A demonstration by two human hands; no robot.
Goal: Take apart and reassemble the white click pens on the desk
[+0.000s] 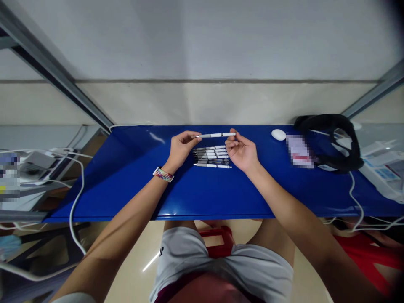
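A white and grey pen (pixel 216 135) is held level above the blue table, stretched between my two hands. My left hand (pixel 182 146) pinches its pointed grey end between thumb and fingers. At the other end, my right hand (pixel 242 149) grips the white tip with thumb and index finger, its other fingers curled. Just below the held pen, several similar pens (pixel 212 156) lie side by side in a rough stack on the table, their pointed ends to the left. My right fingertips partly cover their right ends.
On the right of the blue table (pixel 214 193) lie a white mouse (pixel 278 134), a blurred-out packet (pixel 299 151) and a black headset-like strap (pixel 331 143). White cables (pixel 82 181) hang at the left side. A pale wall (pixel 217 103) rises behind, with metal posts at both sides.
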